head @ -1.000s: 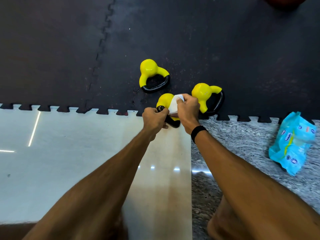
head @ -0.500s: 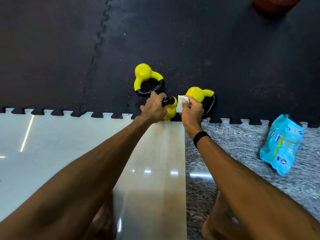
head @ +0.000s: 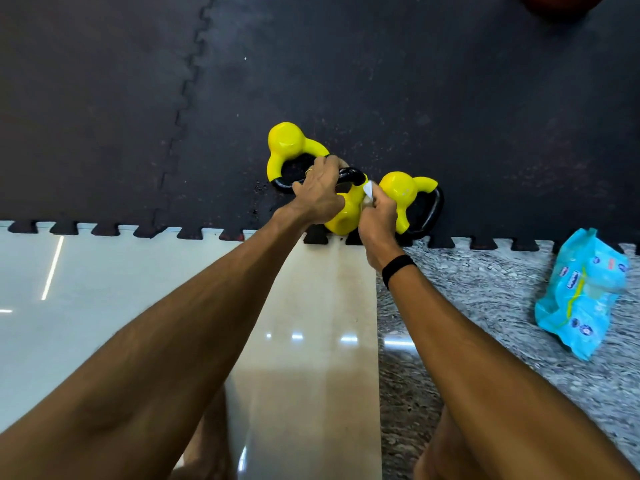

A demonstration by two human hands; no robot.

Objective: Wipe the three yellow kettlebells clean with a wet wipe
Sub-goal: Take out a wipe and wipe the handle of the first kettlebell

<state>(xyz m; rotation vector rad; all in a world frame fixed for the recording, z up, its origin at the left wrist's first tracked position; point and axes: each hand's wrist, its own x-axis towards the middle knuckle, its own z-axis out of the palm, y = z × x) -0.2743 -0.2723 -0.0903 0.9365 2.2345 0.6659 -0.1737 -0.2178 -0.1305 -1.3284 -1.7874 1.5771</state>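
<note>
The middle kettlebell (head: 346, 216) has been turned over since a second ago, its black handle now pointing away, so a fresh side meets the wet wipe (head: 367, 190). The left hand (head: 317, 195) grips that handle; the right hand (head: 379, 213) pinches the wipe against its glossy yellow body, at the mat (head: 450, 98) edge.

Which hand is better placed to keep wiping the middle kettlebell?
The right hand. It already pinches the wet wipe against the middle kettlebell. The left hand is busy gripping that kettlebell's black handle, steadying it.
</note>
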